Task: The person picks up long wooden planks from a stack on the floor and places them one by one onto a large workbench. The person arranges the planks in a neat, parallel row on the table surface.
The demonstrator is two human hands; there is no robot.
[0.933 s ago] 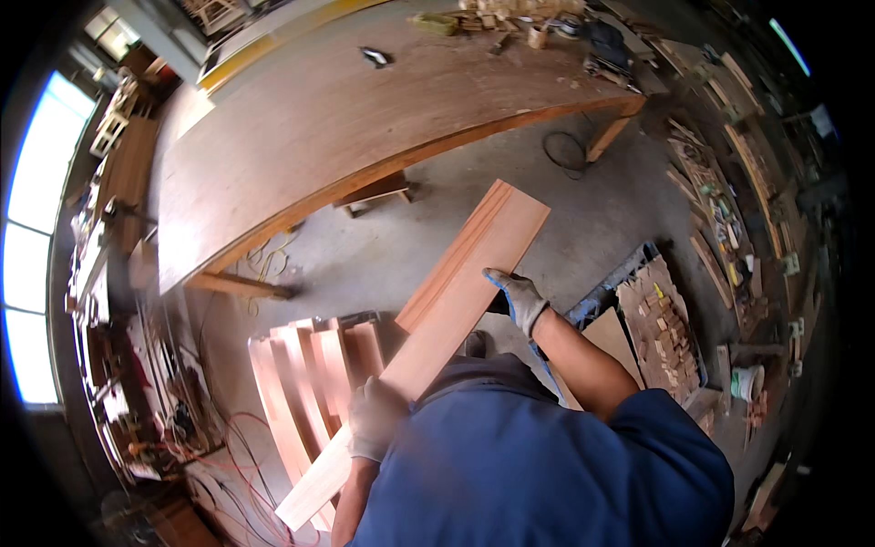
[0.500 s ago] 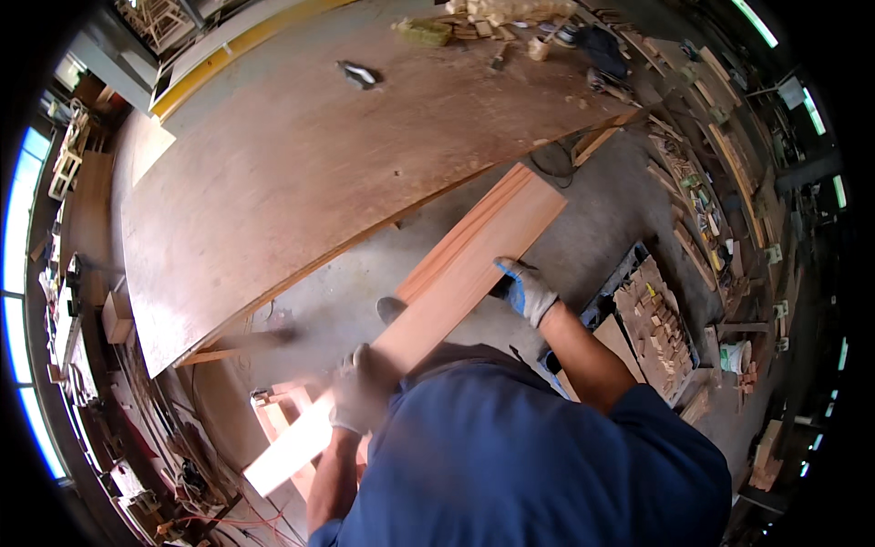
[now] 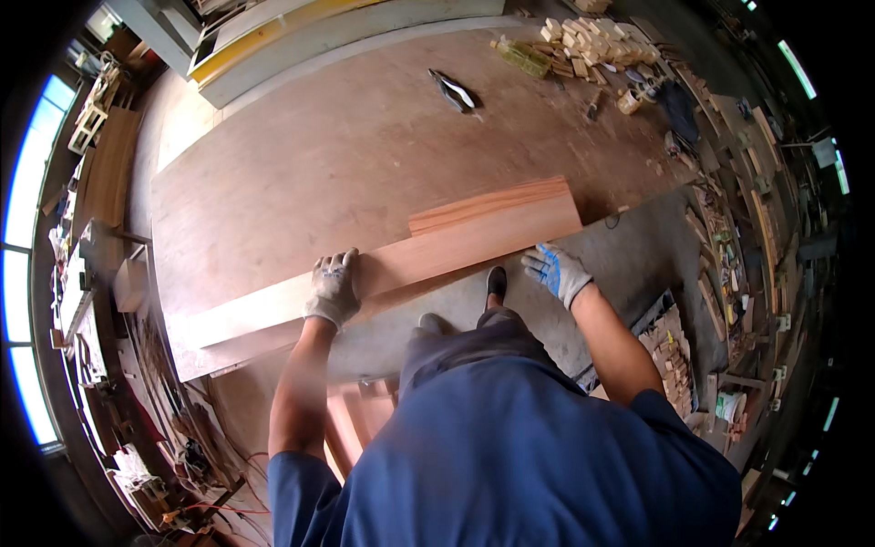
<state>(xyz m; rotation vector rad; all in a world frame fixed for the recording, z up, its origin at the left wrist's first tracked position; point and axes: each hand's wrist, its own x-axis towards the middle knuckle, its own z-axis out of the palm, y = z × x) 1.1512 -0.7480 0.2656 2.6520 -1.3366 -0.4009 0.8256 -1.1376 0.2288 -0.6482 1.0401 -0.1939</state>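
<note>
A long wooden board [image 3: 456, 253] lies slantwise over the near edge of a large brown worktable [image 3: 301, 164]. Along its far side runs a shorter reddish strip with dark grain; whether this is a separate piece, I cannot tell. My left hand [image 3: 333, 290], in a pale work glove, is closed over the board left of its middle, fingers at its far edge. My right hand [image 3: 558, 272], gloved with blue on the palm side, is by the near edge toward the right end. Its fingers are stretched out, and whether they touch the wood is unclear.
Pliers with dark handles [image 3: 452, 91] lie far back on the table. Small wood blocks [image 3: 597, 44] are heaped at the far right, near a brush [image 3: 594, 105]. Below me stands a wooden frame [image 3: 357, 410]. A box of offcuts [image 3: 670, 351] sits on the floor, right.
The board has swung from a steep slant above the floor to a flatter one over the table edge. Both hands have moved forward, and the right hand's hold on the board has loosened.
</note>
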